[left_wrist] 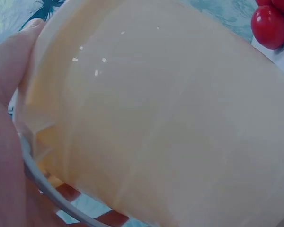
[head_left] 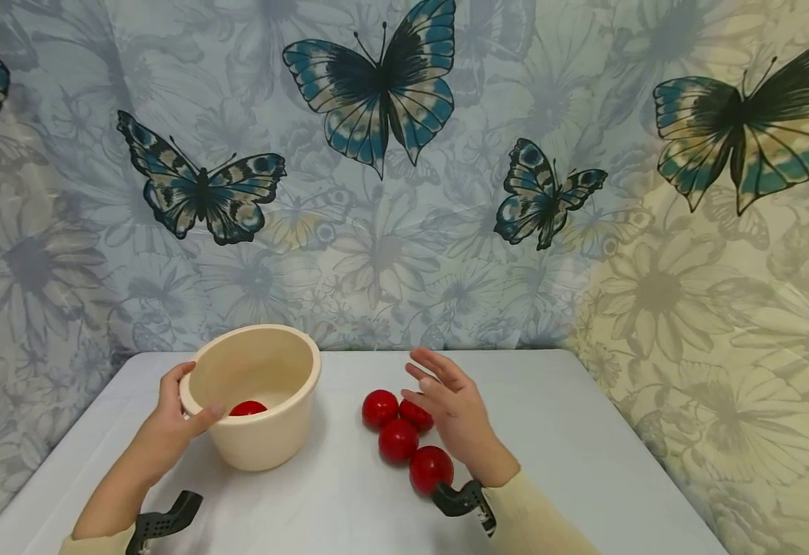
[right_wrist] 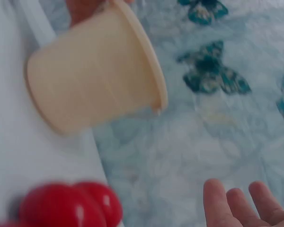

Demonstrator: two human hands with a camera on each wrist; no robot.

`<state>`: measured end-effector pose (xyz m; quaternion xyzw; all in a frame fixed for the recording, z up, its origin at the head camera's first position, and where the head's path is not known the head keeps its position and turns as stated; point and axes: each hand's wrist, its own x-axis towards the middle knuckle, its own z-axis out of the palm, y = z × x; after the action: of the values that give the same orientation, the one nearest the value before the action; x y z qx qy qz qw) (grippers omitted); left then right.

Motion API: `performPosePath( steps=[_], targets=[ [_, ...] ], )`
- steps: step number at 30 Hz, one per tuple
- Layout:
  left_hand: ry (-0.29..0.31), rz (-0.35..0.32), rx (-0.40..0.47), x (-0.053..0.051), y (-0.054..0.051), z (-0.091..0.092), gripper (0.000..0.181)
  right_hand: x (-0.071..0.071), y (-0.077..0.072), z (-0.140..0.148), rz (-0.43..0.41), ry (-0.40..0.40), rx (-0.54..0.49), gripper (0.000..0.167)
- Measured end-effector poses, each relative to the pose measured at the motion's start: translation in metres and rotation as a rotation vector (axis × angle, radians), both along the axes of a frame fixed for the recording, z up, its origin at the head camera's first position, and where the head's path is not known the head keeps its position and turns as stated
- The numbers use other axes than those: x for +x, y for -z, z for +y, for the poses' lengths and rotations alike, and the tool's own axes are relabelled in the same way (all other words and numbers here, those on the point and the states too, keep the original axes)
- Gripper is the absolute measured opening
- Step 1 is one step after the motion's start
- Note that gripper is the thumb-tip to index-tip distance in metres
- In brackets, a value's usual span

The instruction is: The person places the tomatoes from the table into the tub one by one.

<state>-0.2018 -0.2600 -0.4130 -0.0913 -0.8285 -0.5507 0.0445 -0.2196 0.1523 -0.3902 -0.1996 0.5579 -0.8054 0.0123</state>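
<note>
Cream round plastic-looking bucket (head_left: 265,443): rim was gripped by left hand (head_left: 167,432). Glossy red ball (head_left: 247,409): one lay inside, apparently done. Matching balls (head_left: 398,442): four lay right of bucket, apparently pending. Right hand (head_left: 465,420): beyond bucket's right, fingers spread, held nothing.

Bucket (head_left: 260,445): cream, round, mouth facing up (one red ball (head_left: 247,408) inside).
Loose balls (head_left: 398,442): four, glossy red, clustered right of the bucket.
</note>
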Motion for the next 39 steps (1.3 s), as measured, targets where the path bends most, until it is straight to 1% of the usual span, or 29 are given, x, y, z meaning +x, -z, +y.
performPosePath(
  steps=[2,4,6,8,10,12,14,15,17,18,20,22,25,28,32,36,39],
  targets=[
    [0.019,-0.025,-0.019,0.001,-0.002,0.002,0.090,-0.002,0.008,0.021,-0.008,0.037,0.004,0.048],
    [0.043,-0.048,-0.053,0.003,-0.005,0.004,0.091,-0.003,0.018,0.040,-0.035,0.068,0.014,0.049],
    [0.068,-0.065,-0.087,0.004,-0.008,0.006,0.090,-0.004,0.028,0.055,-0.070,0.087,0.044,0.049],
    [0.083,-0.062,-0.129,0.005,-0.011,0.007,0.087,-0.004,0.037,0.067,-0.113,0.084,0.079,0.051],
    [0.071,-0.040,-0.177,0.006,-0.012,0.007,0.082,-0.004,0.047,0.076,-0.164,0.062,0.115,0.052],
    [0.061,-0.008,-0.178,0.005,-0.011,0.006,0.077,-0.004,0.055,0.083,-0.207,0.018,0.147,0.055],
    [0.045,0.030,-0.169,0.003,-0.008,0.005,0.074,-0.003,0.062,0.089,-0.238,-0.043,0.175,0.057],
    [0.043,0.049,-0.151,0.002,-0.005,0.004,0.073,-0.004,0.066,0.091,-0.245,-0.078,0.194,0.059],
    [0.063,0.092,-0.078,-0.001,0.002,0.002,0.073,-0.004,0.071,0.095,-0.246,-0.150,0.237,0.061],
    [0.075,0.112,-0.039,-0.003,0.006,0.001,0.072,-0.005,0.073,0.096,-0.246,-0.184,0.259,0.061],
    [0.118,0.140,0.057,-0.005,0.013,0.000,0.070,-0.006,0.077,0.098,-0.246,-0.244,0.293,0.062],
    [0.155,0.159,0.151,-0.006,0.018,-0.001,0.068,-0.007,0.080,0.097,-0.246,-0.281,0.328,0.061],
    [0.185,0.152,0.251,-0.006,0.022,-0.001,0.067,-0.008,0.082,0.096,-0.242,-0.295,0.380,0.061],
    [0.195,0.149,0.310,-0.007,0.025,0.000,0.068,-0.009,0.083,0.096,-0.227,-0.278,0.450,0.060],
    [0.200,0.162,0.351,-0.009,0.027,0.001,0.069,-0.009,0.085,0.099,-0.202,-0.276,0.528,0.061],
    [0.198,0.173,0.378,-0.010,0.029,0.002,0.066,-0.011,0.086,0.100,-0.160,-0.295,0.590,0.060],
    [0.189,0.170,0.379,-0.009,0.030,0.001,0.065,-0.011,0.088,0.100,-0.136,-0.321,0.618,0.062]
  ],
)
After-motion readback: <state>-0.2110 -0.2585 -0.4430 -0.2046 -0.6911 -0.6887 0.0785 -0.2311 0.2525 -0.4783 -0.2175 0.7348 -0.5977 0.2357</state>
